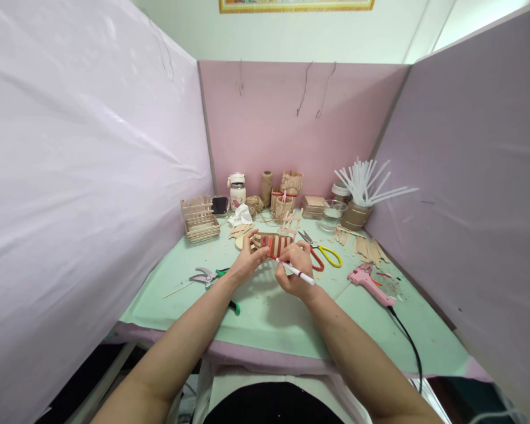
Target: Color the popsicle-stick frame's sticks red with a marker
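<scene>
My left hand point(249, 259) grips the left end of a small wooden stick piece point(271, 244) striped in red and brown, held above the green tabletop. In my right hand point(297, 268) is a white marker point(298, 273) with a dark red band, its tip pointing up and left at the lower edge of the striped piece. The fingers of my right hand also lie close to the piece's right end; whether they touch it I cannot tell.
Scissors point(324, 250) lie right of my right hand, a pink glue gun point(371, 285) with a black cord farther right. Green-handled pruners point(207, 277) lie by my left forearm. Behind stand a stick basket point(200, 227), a jar point(237, 193), a water bowl point(332, 217) and white sticks point(363, 182).
</scene>
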`<state>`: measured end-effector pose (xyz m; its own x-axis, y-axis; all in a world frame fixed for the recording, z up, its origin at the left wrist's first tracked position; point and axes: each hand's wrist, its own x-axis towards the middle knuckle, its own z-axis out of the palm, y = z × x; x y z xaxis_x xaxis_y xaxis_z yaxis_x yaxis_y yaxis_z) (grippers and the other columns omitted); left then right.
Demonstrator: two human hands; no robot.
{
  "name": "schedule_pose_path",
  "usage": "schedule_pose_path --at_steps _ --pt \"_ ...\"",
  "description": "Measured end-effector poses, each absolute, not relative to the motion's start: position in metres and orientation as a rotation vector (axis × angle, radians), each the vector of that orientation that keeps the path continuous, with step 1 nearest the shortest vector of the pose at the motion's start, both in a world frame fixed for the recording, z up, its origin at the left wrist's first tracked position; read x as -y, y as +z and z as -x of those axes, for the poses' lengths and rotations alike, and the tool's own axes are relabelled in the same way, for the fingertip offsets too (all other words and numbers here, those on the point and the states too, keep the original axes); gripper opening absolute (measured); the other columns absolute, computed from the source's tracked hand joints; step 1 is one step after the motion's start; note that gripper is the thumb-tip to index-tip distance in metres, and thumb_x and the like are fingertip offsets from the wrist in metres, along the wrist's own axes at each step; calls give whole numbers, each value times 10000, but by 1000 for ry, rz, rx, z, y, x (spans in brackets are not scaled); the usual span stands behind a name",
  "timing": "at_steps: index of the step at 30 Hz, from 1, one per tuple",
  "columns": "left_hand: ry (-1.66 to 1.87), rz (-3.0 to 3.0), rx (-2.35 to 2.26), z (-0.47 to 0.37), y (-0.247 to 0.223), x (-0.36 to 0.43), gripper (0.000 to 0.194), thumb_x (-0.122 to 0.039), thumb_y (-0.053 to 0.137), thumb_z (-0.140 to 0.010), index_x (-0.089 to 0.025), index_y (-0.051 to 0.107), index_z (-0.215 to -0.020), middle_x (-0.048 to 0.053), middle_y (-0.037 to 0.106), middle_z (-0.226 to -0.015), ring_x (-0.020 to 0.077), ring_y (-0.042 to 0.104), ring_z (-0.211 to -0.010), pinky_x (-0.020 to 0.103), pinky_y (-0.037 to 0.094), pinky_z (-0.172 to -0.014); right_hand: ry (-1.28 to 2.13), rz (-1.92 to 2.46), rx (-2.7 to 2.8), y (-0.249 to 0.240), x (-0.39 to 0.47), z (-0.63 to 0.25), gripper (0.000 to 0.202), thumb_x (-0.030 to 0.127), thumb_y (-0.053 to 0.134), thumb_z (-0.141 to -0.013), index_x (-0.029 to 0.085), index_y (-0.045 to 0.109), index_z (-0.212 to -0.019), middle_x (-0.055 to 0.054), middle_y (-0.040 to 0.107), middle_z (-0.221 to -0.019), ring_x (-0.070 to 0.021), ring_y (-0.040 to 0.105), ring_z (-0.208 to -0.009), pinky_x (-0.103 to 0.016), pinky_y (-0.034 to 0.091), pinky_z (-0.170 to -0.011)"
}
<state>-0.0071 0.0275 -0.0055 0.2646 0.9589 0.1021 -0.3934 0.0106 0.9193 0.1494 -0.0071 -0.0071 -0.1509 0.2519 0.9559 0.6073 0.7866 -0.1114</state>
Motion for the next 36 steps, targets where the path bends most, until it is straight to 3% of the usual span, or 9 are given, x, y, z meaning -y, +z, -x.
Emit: schedule_pose_path --at_steps 4,12,19,25,32,36 --pt "1198 -1074 -677 7 -8 -29 926 -423 877 -625 -326 347 -1377 9 568 -1118 180 597 -1032 342 485 -910 -390 692 1698 -7 7 -149 181 110 552 -765 242 461 -849 33 592 -722 -166 600 -680 -397 379 -812" --pt "1217 -1060 -663 7 -10 -30 901 -381 884 -637 -321 365 -1371 14 567 -1128 187 611 -1051 344 510 -903 -355 687 1737 -6 8 -150 171 124 550 -752 240 437 -806 48 567 -685 -144 544 -601 -395 375 -792" --pt "1213 -1086 -662 8 -15 -33 859 -363 879 -659 -333 390 -1365 11 573 -1137 188 643 -1041 350 516 -904 -428 748 1644 -8 5 -149 202 96 564 -779 246 488 -890 14 626 -775 -183 627 -732 -393 389 -812" --pt "1208 -1107 -654 9 -16 -33 875 -374 872 -673 -320 362 -1381 6 578 -1101 178 634 -1015 335 511 -888 -373 687 1722 -6 7 -149 173 117 559 -762 243 453 -816 46 573 -680 -153 573 -617 -395 387 -791" --pt "1196 -1102 -650 8 -15 -33 868 -371 865 -680 -327 348 -1376 3 573 -1127 167 634 -1015 336 499 -911 -422 737 1655 -7 6 -149 161 115 558 -796 239 490 -873 16 625 -753 -173 632 -715 -395 402 -804" --pt "1196 -1098 -653 8 -15 -32 869 -373 868 -674 -330 359 -1378 0 577 -1113 170 629 -1020 330 500 -904 -383 695 1704 -7 6 -149 159 129 559 -772 245 470 -835 41 593 -694 -163 608 -648 -398 405 -799"
